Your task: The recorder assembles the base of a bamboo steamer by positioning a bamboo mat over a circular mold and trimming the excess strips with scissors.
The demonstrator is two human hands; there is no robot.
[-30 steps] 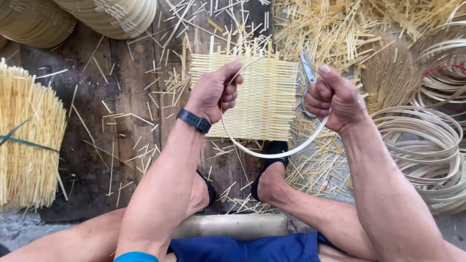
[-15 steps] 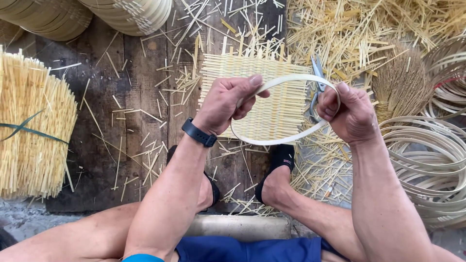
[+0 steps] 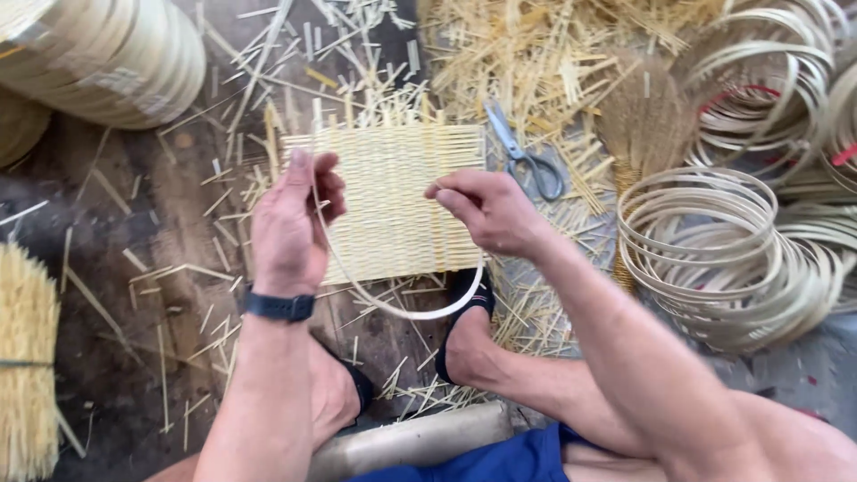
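My left hand (image 3: 290,219), with a dark band at the wrist, and my right hand (image 3: 486,210) each pinch one end of a thin pale bamboo strip (image 3: 393,308) that curves down in a loop between them. The loop hangs just above a square woven bamboo mat (image 3: 397,201) lying on the dark wooden floor. Grey-handled scissors (image 3: 525,156) lie on the straw just right of the mat, free of my right hand. My two feet rest below the mat.
Stacked bamboo hoops (image 3: 714,254) sit at the right, more hoops (image 3: 786,80) behind them. Large coiled bamboo rolls (image 3: 107,54) stand at top left. A tied bundle of bamboo sticks (image 3: 27,357) lies at the left edge. Loose splints litter the floor.
The scissors have left my right hand and now lie beside the mat. Both hands have moved down and closer over the mat, keeping hold of the strip loop.
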